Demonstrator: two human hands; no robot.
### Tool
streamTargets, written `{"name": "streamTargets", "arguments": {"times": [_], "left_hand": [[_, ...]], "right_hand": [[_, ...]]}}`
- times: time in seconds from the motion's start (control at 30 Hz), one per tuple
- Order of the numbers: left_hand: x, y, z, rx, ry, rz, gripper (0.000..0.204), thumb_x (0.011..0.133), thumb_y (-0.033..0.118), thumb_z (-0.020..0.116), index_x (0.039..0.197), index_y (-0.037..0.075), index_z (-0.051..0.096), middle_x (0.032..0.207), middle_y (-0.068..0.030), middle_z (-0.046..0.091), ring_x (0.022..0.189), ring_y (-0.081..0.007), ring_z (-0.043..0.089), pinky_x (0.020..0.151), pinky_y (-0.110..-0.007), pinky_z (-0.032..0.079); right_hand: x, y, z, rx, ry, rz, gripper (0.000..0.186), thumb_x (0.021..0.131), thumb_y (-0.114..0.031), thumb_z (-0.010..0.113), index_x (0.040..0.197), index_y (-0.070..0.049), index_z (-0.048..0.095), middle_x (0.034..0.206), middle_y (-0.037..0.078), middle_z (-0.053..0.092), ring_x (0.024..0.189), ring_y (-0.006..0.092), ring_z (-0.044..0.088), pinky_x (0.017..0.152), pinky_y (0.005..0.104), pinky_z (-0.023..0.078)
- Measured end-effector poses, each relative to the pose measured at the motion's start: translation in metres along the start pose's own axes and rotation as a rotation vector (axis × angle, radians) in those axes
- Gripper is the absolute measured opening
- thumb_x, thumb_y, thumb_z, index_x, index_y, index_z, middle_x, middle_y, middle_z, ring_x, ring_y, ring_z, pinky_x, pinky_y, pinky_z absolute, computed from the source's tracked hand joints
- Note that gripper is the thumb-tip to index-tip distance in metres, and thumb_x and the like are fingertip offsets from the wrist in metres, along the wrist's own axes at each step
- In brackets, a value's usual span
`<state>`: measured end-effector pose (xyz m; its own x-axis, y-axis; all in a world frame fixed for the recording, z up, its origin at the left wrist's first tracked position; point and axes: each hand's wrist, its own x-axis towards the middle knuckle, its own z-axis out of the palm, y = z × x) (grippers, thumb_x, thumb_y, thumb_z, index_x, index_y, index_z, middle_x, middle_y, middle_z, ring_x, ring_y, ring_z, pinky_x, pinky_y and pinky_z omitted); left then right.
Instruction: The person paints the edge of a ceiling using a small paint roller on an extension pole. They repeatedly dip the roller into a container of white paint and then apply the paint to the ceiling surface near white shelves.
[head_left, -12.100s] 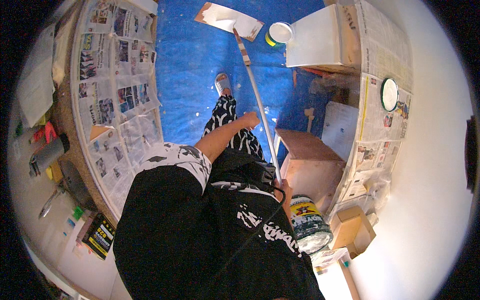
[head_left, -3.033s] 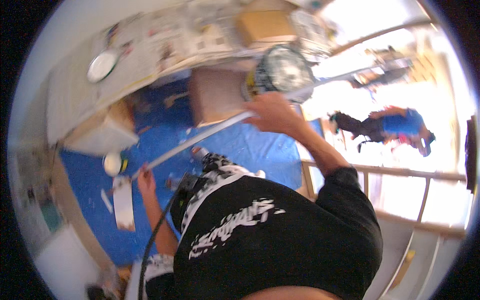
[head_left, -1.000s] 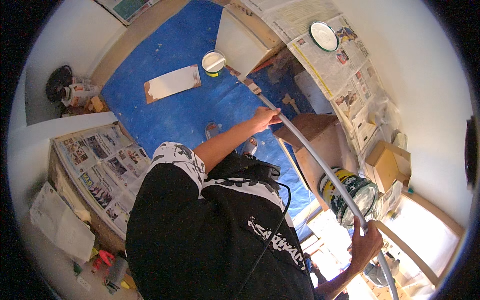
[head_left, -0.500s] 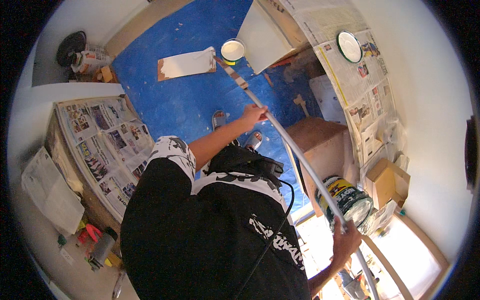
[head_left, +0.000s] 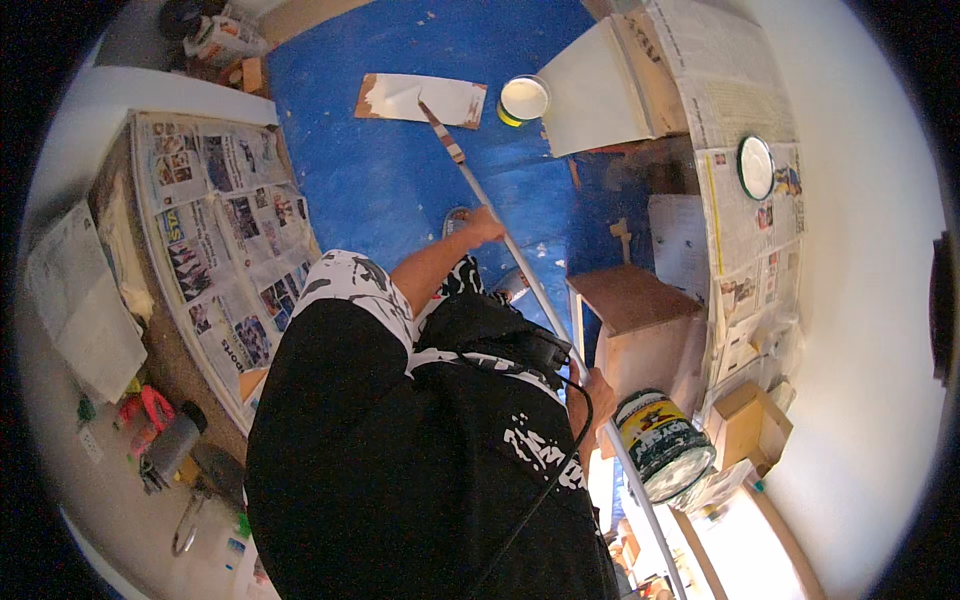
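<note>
Left hand wraps round pale pole, fingers curled; right hand grips it farther back, fingers partly hidden; pole slants above blue sheet, tip at white-smeared board

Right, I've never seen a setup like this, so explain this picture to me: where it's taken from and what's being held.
There is no machine here: a person works with two bare hands. A fisheye camera on their head looks down, so straight edges bend near the rim and their black shirt fills the lower middle. The left hand and the right hand hold one long pole. Its brown-and-white end piece reaches over a board mostly coated white. That board lies on a blue sheet, beside a small open tub with white contents. At right, a round lid lies on newspaper.
</note>
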<state>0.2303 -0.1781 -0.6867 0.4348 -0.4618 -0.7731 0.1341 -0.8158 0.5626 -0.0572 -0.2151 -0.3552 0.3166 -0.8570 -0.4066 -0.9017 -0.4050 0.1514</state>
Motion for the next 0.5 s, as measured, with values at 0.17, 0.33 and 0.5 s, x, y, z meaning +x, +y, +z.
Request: {"name": "streamTargets", "arguments": {"times": [0.17,0.33,0.5], "left_hand": [[-0.039,0.007,0.027,-0.540,-0.191,-0.105,0.025,0.073,0.000,0.068,0.094,-0.005,0.056,0.086,-0.0177,0.065,0.073,-0.0287,0.067,0.063,-0.037,0.060],[-0.051,0.002,0.035,-0.819,-0.338,-0.358,0.018,0.077,-0.001,0.064,0.094,-0.006,0.060,0.087,-0.0171,0.065,0.076,-0.0280,0.067,0.062,-0.036,0.060],[-0.036,-0.016,0.040,-0.777,-0.252,-0.222,0.018,0.078,-0.002,0.060,0.092,-0.012,0.060,0.087,-0.0211,0.065,0.071,-0.0291,0.068,0.057,-0.034,0.059]], "right_hand": [[-0.014,0.028,0.007,0.015,0.056,-0.044,0.054,0.084,-0.053,0.056,0.071,-0.001,0.061,0.061,0.022,0.060,0.061,0.0400,0.061,0.055,0.0489,0.046],[-0.031,0.059,0.014,-0.001,0.063,-0.046,0.051,0.083,-0.052,0.058,0.070,-0.003,0.062,0.059,0.020,0.059,0.056,0.0388,0.060,0.051,0.0478,0.044],[-0.027,0.049,0.013,0.140,0.102,-0.069,0.052,0.082,-0.053,0.058,0.067,-0.003,0.060,0.058,0.020,0.058,0.056,0.0388,0.059,0.050,0.0472,0.043]]}}
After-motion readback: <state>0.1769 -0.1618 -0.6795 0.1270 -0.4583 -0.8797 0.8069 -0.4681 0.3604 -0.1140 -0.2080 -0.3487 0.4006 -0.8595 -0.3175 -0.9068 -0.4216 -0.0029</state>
